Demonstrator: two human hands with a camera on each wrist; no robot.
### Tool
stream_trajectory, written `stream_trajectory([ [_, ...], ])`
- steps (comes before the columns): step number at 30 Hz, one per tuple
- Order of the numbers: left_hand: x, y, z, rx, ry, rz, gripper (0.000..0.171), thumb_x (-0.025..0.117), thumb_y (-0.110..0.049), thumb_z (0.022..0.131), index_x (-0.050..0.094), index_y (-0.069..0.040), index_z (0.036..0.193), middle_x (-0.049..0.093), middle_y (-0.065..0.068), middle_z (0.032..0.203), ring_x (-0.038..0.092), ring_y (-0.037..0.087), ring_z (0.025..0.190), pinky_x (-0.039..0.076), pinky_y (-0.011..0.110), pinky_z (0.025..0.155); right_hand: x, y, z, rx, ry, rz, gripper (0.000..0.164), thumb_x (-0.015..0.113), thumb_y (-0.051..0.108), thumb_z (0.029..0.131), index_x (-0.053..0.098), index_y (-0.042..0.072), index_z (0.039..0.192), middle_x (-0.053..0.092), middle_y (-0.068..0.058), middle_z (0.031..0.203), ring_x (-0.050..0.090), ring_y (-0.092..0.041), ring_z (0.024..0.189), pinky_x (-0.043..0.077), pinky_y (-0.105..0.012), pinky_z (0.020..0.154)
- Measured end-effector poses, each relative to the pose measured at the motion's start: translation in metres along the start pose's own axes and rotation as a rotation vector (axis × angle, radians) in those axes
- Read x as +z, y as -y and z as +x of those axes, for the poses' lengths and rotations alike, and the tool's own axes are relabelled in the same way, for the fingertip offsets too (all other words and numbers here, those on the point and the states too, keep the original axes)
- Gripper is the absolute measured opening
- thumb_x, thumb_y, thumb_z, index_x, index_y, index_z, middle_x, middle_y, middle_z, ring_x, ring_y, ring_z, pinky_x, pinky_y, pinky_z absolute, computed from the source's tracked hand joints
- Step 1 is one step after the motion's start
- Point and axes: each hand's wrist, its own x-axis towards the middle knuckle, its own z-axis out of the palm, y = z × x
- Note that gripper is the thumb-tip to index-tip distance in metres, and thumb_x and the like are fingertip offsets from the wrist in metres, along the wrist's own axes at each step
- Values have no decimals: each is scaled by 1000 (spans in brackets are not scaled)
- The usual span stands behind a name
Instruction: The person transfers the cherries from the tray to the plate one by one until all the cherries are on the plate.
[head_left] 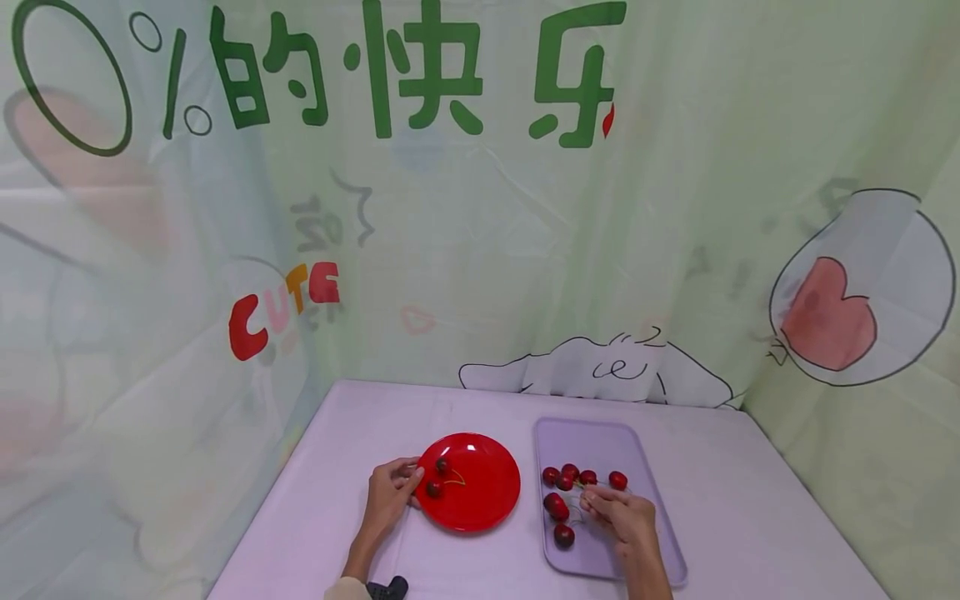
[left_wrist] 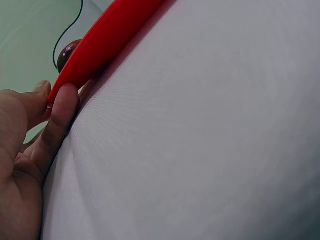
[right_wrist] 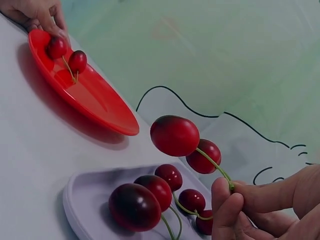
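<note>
My left hand (head_left: 392, 492) grips the near-left rim of a round red plate (head_left: 483, 492), thumb above and fingers below in the left wrist view. Two dark red cherries (right_wrist: 67, 52) joined by green stems lie on the plate close to that hand. With thumb and fingertips, my right hand (head_left: 624, 515) pinches the stem joint of another pair of cherries (right_wrist: 175, 136). This pair hangs over a light purple tray (head_left: 600, 560), where several more stemmed cherries (right_wrist: 135, 207) lie.
A pale cloth covers the table (head_left: 450, 571), with the plate left of the tray. Behind the table hangs a printed curtain (head_left: 480, 250) with green characters and line drawings. A black object (head_left: 388, 588) sits by the left wrist.
</note>
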Motion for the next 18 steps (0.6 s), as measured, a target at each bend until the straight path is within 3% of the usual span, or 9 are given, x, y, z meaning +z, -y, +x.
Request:
stream_trajectory([
  [10,-1,-1,-1,10,12,7,36,74,-16,105,72,2,137,76,25,118,69,11,61,63,20,64,15,6,-7,14,20,23,14,76,-11,95,86,-1,98,81,-3,80,78,-10,69,64,-19,64],
  [18,-2,-3,-1,33,22,-3,36,73,-13,105,71,5,137,76,27,116,69,12,60,63,19,63,31,13,-10,11,27,0,11,77,-10,95,84,-7,103,81,-4,80,79,-12,68,65,-20,64],
])
